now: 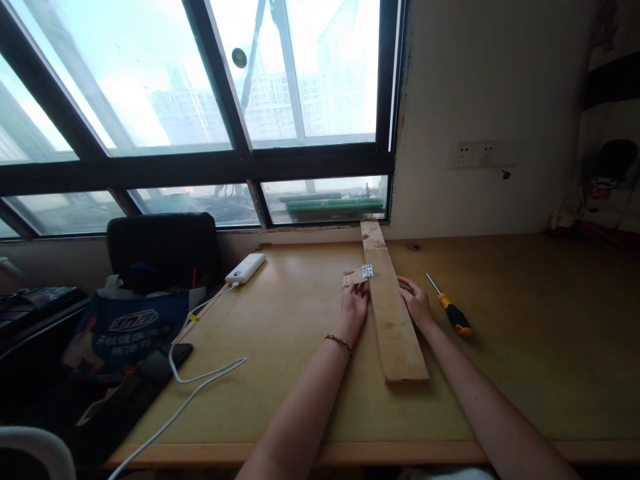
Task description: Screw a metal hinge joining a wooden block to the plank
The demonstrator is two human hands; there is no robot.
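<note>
Now both hands lie flat on the table (525, 347), one on each side of a long plank (393, 313) that runs away from the person toward the window (200, 80). The left hand (354, 303) rests palm down with fingers loosely spread, touching the plank's left edge; its fingertips reach a small wood block (354, 276) just ahead of them. A little metal hinge (367, 271) sits where that block meets the plank, just beyond the left fingertips. The right hand (416, 301) rests against the plank's right edge, fingers relaxed and open, gripping nothing. Just right of the right hand lies a screwdriver (453, 313) with a yellow and black handle, near but apart from the fingers. Well left of the left hand a white power bank (245, 268) lies on the table, its white cable (200, 377) trailing toward the near edge, past a dark phone (177, 353). A bracelet (339, 343) circles the left wrist.
</note>
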